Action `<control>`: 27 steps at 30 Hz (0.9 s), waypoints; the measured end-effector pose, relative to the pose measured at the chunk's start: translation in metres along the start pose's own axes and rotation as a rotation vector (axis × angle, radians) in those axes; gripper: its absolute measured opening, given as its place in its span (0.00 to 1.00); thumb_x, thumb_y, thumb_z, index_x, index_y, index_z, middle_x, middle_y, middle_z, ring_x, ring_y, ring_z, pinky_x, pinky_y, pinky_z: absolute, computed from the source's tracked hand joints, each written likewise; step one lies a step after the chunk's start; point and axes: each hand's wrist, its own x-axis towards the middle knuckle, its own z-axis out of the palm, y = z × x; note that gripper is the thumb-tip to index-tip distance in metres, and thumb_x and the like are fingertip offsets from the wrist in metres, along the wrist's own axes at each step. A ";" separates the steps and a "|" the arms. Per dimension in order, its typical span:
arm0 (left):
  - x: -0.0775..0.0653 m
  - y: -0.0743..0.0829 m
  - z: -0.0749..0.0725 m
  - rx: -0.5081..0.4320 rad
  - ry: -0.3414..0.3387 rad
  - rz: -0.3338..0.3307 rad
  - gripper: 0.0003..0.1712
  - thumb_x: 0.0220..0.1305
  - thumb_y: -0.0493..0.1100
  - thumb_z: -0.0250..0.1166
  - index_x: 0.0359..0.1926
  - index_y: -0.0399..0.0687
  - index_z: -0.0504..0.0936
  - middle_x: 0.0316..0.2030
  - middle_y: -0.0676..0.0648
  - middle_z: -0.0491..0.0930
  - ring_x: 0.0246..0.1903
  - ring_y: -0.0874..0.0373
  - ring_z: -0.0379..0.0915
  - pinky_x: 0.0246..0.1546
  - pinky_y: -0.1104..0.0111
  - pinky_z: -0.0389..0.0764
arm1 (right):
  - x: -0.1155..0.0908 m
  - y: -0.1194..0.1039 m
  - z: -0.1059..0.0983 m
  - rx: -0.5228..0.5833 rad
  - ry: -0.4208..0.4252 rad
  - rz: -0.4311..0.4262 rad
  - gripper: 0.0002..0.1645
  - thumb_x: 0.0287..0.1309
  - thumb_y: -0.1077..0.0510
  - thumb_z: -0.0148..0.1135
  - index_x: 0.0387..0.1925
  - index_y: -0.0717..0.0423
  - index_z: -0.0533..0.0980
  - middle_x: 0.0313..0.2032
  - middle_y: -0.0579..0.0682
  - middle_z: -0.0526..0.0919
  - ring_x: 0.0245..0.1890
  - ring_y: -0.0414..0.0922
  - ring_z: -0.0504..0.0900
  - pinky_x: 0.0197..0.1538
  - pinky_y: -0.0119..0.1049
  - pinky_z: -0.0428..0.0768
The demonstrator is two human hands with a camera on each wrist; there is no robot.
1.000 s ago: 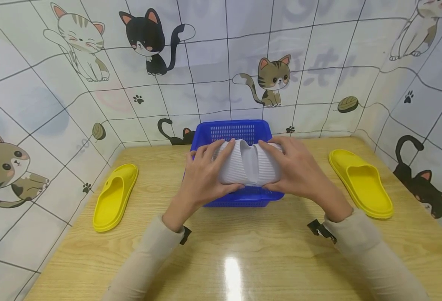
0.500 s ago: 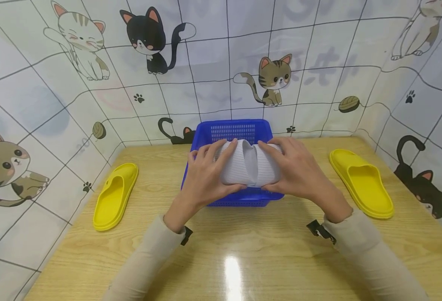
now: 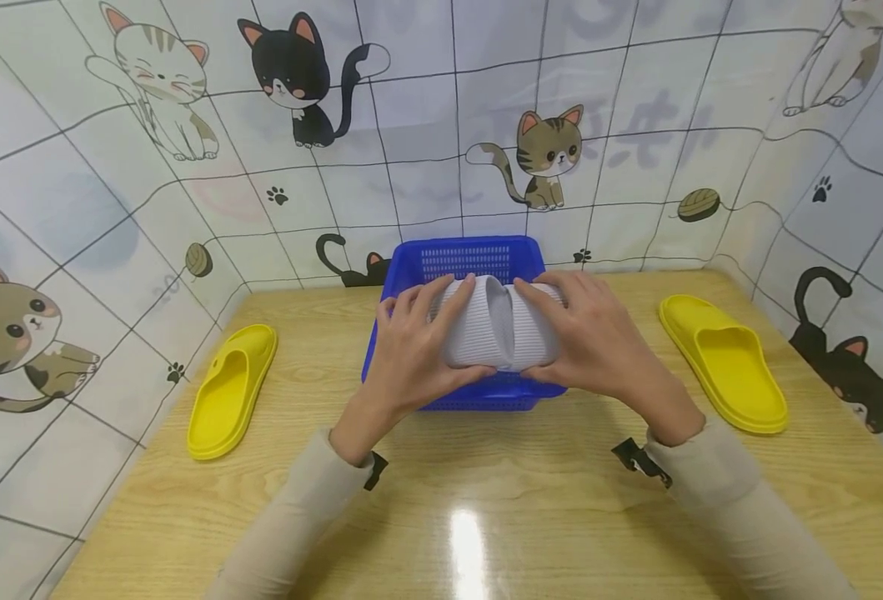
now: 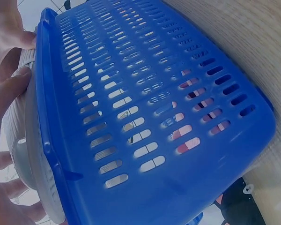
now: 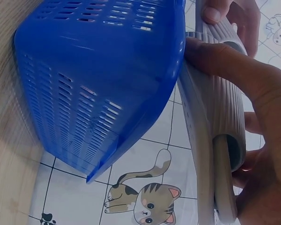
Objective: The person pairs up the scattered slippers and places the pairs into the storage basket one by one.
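Head view: left hand (image 3: pixel 411 333) and right hand (image 3: pixel 591 329) both grip what looks like a pair of pale ribbed slippers (image 3: pixel 471 333), one ribbed upper per hand. Thumbs on near side, fingers curled over top. Slippers sit over the mouth of the blue basket (image 3: pixel 467 243), hiding much of it. Grip should be matched on both sides so the bundle stays level; uneven squeeze would likely twist it or widen the gap between uppers. One yellow slipper (image 3: pixel 216 417) lies left and the other yellow slipper (image 3: pixel 749 383) right on the bench (image 3: pixel 411 500), both well apart from the hands.

Left wrist view: fingers round the slippers, pale edge right by the basket rim; touching or not, can't tell. Pinkish patches (image 4: pixel 189 144) show through the slots, unclear what. Best to clear the rim before any sideways move.

Right wrist view: thumb presses near side, fingers wrap behind. Long sole (image 5: pixel 201 150) just beside the rim, second strip (image 5: pixel 224 183) out of the upper; exact nesting unclear. Worth holding both layers together.
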 end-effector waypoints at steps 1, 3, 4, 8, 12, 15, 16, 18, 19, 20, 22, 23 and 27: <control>0.000 0.000 0.000 0.001 0.002 0.001 0.64 0.42 0.78 0.75 0.76 0.56 0.67 0.67 0.41 0.74 0.60 0.41 0.74 0.54 0.43 0.76 | 0.000 0.000 0.000 0.001 -0.004 0.002 0.67 0.24 0.36 0.90 0.70 0.54 0.73 0.62 0.63 0.77 0.60 0.63 0.75 0.62 0.63 0.77; 0.000 0.000 0.000 0.015 0.006 0.003 0.63 0.42 0.79 0.75 0.76 0.56 0.68 0.67 0.42 0.75 0.60 0.41 0.74 0.53 0.44 0.76 | 0.000 0.001 0.000 0.008 -0.014 0.009 0.67 0.24 0.36 0.90 0.70 0.54 0.72 0.62 0.63 0.77 0.60 0.63 0.75 0.63 0.63 0.76; 0.000 0.000 0.000 0.020 0.008 0.001 0.63 0.42 0.79 0.75 0.76 0.57 0.68 0.67 0.42 0.75 0.60 0.42 0.74 0.53 0.44 0.76 | 0.000 0.001 0.000 0.012 -0.021 0.012 0.68 0.25 0.36 0.90 0.71 0.53 0.71 0.62 0.63 0.76 0.61 0.63 0.74 0.63 0.63 0.76; 0.000 -0.002 0.001 0.042 0.013 -0.001 0.63 0.41 0.80 0.74 0.75 0.58 0.68 0.67 0.43 0.75 0.60 0.43 0.74 0.53 0.45 0.76 | 0.000 0.002 0.002 0.024 -0.046 0.025 0.67 0.27 0.35 0.89 0.72 0.51 0.71 0.63 0.63 0.75 0.61 0.62 0.74 0.63 0.62 0.76; 0.001 -0.004 0.001 0.031 0.018 0.005 0.63 0.41 0.79 0.75 0.75 0.59 0.69 0.67 0.43 0.75 0.60 0.44 0.73 0.53 0.45 0.75 | 0.000 0.001 0.004 0.030 -0.061 0.037 0.67 0.27 0.35 0.89 0.72 0.51 0.70 0.64 0.62 0.75 0.62 0.63 0.74 0.64 0.63 0.75; 0.002 -0.004 0.000 0.023 0.017 0.010 0.62 0.41 0.79 0.75 0.75 0.59 0.68 0.68 0.43 0.74 0.60 0.44 0.73 0.54 0.45 0.75 | -0.001 0.001 0.003 0.034 -0.057 0.041 0.68 0.26 0.35 0.89 0.72 0.51 0.70 0.65 0.62 0.75 0.63 0.63 0.74 0.64 0.64 0.74; 0.002 -0.005 0.000 0.022 0.017 0.011 0.62 0.41 0.79 0.75 0.75 0.59 0.68 0.68 0.43 0.74 0.61 0.44 0.73 0.54 0.45 0.75 | -0.001 0.001 0.002 0.034 -0.057 0.041 0.69 0.26 0.35 0.89 0.72 0.51 0.70 0.65 0.62 0.75 0.63 0.63 0.74 0.64 0.64 0.74; 0.002 -0.005 0.000 0.021 0.016 0.010 0.62 0.41 0.79 0.75 0.75 0.59 0.68 0.68 0.43 0.74 0.61 0.44 0.73 0.54 0.45 0.76 | -0.001 0.001 0.002 0.034 -0.061 0.041 0.69 0.26 0.34 0.89 0.73 0.51 0.69 0.66 0.62 0.74 0.64 0.63 0.73 0.64 0.64 0.73; 0.002 -0.005 0.000 0.021 0.016 0.009 0.62 0.41 0.79 0.76 0.75 0.59 0.68 0.68 0.43 0.74 0.61 0.44 0.73 0.54 0.45 0.76 | -0.001 0.001 0.002 0.035 -0.067 0.041 0.70 0.26 0.34 0.89 0.73 0.51 0.68 0.67 0.61 0.74 0.64 0.63 0.73 0.64 0.64 0.73; 0.001 -0.005 0.000 0.022 0.015 0.009 0.62 0.41 0.79 0.76 0.75 0.59 0.68 0.68 0.43 0.74 0.61 0.44 0.73 0.54 0.45 0.76 | -0.001 0.001 0.001 0.036 -0.074 0.041 0.70 0.27 0.34 0.89 0.74 0.50 0.68 0.67 0.61 0.73 0.65 0.63 0.72 0.64 0.64 0.73; 0.001 -0.005 0.000 0.023 0.014 0.011 0.62 0.41 0.78 0.76 0.75 0.59 0.68 0.68 0.44 0.74 0.61 0.44 0.73 0.53 0.45 0.76 | -0.001 0.001 0.001 0.036 -0.090 0.042 0.69 0.29 0.33 0.88 0.74 0.50 0.67 0.68 0.60 0.73 0.65 0.62 0.72 0.65 0.63 0.73; 0.001 -0.004 0.001 0.022 0.014 0.012 0.62 0.41 0.78 0.76 0.75 0.59 0.69 0.68 0.44 0.74 0.61 0.44 0.73 0.53 0.45 0.76 | -0.001 0.001 0.001 0.037 -0.096 0.042 0.69 0.30 0.33 0.87 0.74 0.50 0.67 0.69 0.60 0.72 0.66 0.62 0.72 0.65 0.63 0.73; 0.001 -0.004 0.001 0.016 0.025 0.020 0.62 0.41 0.78 0.76 0.75 0.59 0.69 0.68 0.43 0.74 0.61 0.44 0.73 0.54 0.45 0.76 | -0.002 0.001 0.001 0.034 -0.088 0.034 0.66 0.33 0.34 0.86 0.74 0.49 0.68 0.68 0.59 0.73 0.64 0.61 0.72 0.64 0.63 0.74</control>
